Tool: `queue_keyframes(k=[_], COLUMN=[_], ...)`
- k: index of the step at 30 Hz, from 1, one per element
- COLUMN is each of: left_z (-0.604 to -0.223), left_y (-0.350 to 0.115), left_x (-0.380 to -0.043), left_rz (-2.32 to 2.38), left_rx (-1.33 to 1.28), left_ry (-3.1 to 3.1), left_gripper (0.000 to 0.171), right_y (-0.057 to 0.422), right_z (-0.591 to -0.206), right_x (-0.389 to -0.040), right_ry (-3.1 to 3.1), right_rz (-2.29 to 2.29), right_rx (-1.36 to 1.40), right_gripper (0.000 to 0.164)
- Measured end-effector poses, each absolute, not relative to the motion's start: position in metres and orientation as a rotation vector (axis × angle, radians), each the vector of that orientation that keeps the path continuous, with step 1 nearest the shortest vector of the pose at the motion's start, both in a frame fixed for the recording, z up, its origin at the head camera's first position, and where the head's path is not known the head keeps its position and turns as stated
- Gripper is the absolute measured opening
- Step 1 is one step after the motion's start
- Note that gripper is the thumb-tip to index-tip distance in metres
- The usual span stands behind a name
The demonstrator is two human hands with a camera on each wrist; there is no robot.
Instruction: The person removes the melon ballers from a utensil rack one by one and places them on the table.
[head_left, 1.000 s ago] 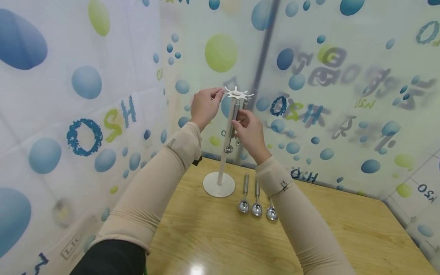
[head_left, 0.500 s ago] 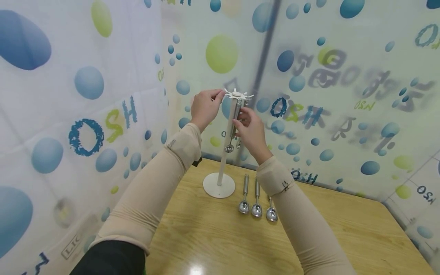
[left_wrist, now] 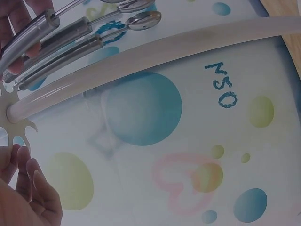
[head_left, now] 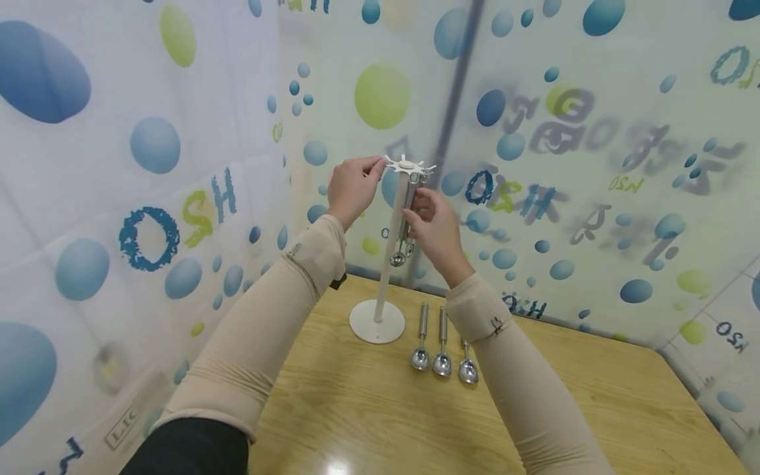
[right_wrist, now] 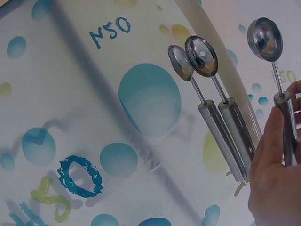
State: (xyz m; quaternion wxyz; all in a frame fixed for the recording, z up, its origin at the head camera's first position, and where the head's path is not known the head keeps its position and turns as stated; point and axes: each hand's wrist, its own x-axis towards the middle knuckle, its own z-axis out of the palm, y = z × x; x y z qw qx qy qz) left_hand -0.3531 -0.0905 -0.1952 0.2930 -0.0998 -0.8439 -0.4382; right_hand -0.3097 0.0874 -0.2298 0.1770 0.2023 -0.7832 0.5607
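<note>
head view: mid-frame, the right grip (head_left: 438, 229) holds a metal scoop (head_left: 404, 229) beside the white stand (head_left: 383, 287); the left grip (head_left: 355, 189) pinches the stand's top. left wrist: scoop, upper left. right wrist: scoop, far right, seems light, stiff, slippery; hold its handle.

Okay so both arms are stretched out front, angled in toward each other: the left arm (head_left: 255, 336) is reached up from the lower left, the right arm (head_left: 534, 396) from the lower right. Both are covered in beige sleeves (head_left: 311, 277), bunched at the wrists. The left hand (head_left: 355, 188) is raised a touch higher, thumb and fingertips pressed together in a pinch. The right hand (head_left: 437, 227) is held lower, just beside it but apart, with its fingers (head_left: 425, 196) curled in a grip and thumb pointed inward.
</note>
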Motion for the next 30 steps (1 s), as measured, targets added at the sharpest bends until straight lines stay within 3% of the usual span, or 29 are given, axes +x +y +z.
queue_keyframes(k=[30], left_z=[-0.195], left_y=[-0.089], left_x=[-0.347], left_rz=[-1.214], left_rx=[-0.274], left_ry=[-2.244], left_gripper=[0.036], right_y=[0.124], right_z=[-0.252], right_x=[-0.313], right_ry=[-2.26], right_rz=[1.605], right_rx=[0.543], right_gripper=[0.042])
